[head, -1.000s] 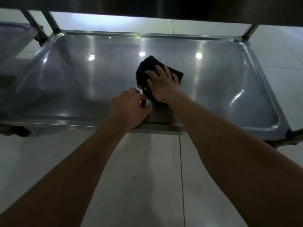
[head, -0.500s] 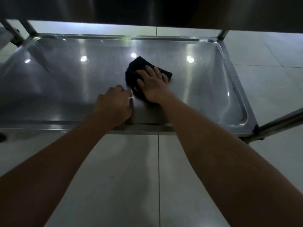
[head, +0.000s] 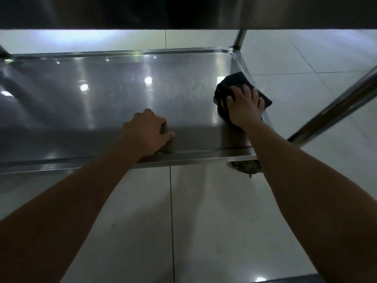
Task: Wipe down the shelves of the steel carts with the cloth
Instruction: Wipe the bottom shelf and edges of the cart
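Observation:
The bottom steel shelf [head: 102, 103] of the cart spreads across the view, shiny with light reflections. A dark cloth [head: 228, 84] with a bit of yellow lies at the shelf's right edge, partly over the raised rim. My right hand [head: 244, 107] presses flat on it with fingers spread. My left hand [head: 146, 131] rests on the bare shelf just behind the front rim, fingers curled under, thumb out, holding nothing.
The upper shelf [head: 183, 11] hangs dark overhead. A steel post [head: 336, 107] slants up at the front right and another post [head: 238, 39] stands at the back right corner. A caster [head: 244, 166] shows under the front right corner. Pale floor tiles [head: 204, 221] surround the cart.
My right hand has slid the cloth from the middle of the shelf to its right edge. My left hand has stayed by the front rim while the view shifted.

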